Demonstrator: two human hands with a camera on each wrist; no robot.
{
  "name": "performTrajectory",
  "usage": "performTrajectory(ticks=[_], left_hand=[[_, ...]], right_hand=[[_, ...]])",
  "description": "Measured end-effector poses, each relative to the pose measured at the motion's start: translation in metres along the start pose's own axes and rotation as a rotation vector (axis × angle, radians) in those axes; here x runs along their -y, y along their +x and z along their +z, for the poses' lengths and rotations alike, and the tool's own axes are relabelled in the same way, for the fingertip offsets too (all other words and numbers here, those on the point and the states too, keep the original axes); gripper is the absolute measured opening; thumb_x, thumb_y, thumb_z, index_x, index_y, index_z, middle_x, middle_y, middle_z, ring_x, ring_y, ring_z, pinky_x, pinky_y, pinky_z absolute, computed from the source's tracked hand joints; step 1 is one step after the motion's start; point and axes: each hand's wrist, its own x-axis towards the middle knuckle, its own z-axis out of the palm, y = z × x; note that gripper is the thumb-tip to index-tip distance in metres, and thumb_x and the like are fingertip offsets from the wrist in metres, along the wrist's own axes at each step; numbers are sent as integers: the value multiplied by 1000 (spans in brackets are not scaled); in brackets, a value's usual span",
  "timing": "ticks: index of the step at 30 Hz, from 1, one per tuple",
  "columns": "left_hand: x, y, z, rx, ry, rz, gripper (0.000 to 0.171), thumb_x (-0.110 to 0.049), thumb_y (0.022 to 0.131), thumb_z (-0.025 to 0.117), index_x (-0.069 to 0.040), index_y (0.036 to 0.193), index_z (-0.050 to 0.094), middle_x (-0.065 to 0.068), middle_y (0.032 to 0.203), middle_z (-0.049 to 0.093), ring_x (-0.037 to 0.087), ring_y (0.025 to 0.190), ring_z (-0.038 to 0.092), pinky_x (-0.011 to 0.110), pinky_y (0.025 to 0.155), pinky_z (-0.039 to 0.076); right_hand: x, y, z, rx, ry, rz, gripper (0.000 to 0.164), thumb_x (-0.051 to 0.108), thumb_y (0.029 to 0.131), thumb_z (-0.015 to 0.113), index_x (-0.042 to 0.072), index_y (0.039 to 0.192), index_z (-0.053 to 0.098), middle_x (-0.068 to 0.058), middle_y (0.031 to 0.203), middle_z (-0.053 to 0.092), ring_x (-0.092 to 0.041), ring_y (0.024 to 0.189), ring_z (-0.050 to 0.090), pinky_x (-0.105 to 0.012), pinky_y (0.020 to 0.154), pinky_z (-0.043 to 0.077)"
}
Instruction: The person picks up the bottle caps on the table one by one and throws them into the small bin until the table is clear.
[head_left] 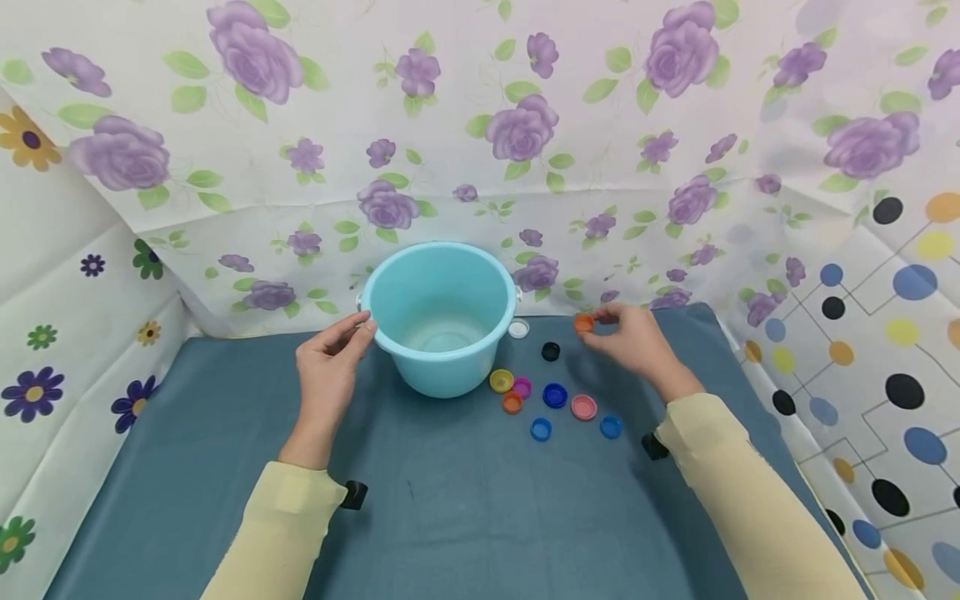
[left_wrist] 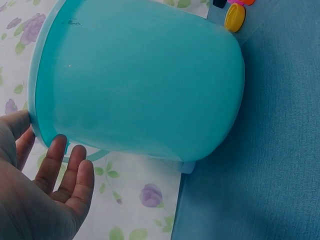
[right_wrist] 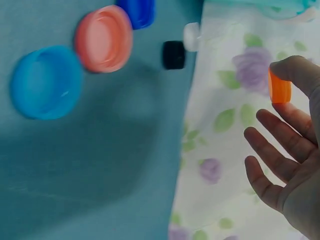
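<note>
A light blue bucket (head_left: 442, 371) stands upright at the back of the table. At its left rim is my left hand (head_left: 330, 367), thumb and index finger pinching the edge; the other fingers spread loosely beside the wall in the left wrist view. My right hand (head_left: 633, 342) pinches an orange bottle cap (right_wrist: 281, 87) between thumb and index finger, raised to the right of the bucket. Below it lie loose caps: a black cap (head_left: 551, 351), a dark blue cap (head_left: 555, 395), a pink cap (head_left: 583, 407) and a yellow cap (head_left: 502, 381).
More caps lie near the bucket: a white cap (head_left: 518, 328), a magenta cap (head_left: 522, 387), another orange cap (head_left: 512, 402) and two lighter blue caps (head_left: 541, 429). A blue cloth (head_left: 450, 517) covers the table. Flowered sheeting (head_left: 465, 125) rises behind it.
</note>
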Motion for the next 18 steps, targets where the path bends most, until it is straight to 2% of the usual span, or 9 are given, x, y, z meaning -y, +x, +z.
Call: performTrajectory(ticks=[8,13,18], left_hand=[[0,0,0,-8,0,5,31,-30,85,69,-15,112,71,2,94,70,5,80,63,18,70,51],[0,1,1,-4,0,6,31,-30,85,69,-15,112,70,4,96,70,5,80,63,18,70,51],[1,0,1,-3,-9,-5,31,-31,85,70,-15,112,70,2,96,70,5,81,63,18,71,51]], right_hand=[[45,7,-19,-26,7,-110,36,48,78,71,24,103,63,3,107,65,-20,107,59,-43,84,52],[73,12,-27,-67,-8,-196,37,54,77,69,27,103,64,7,106,65,-17,107,59,-43,87,51],[104,17,-31,-61,-15,-261,39,55,77,68,28,104,64,7,107,65,-16,107,58,-40,86,51]])
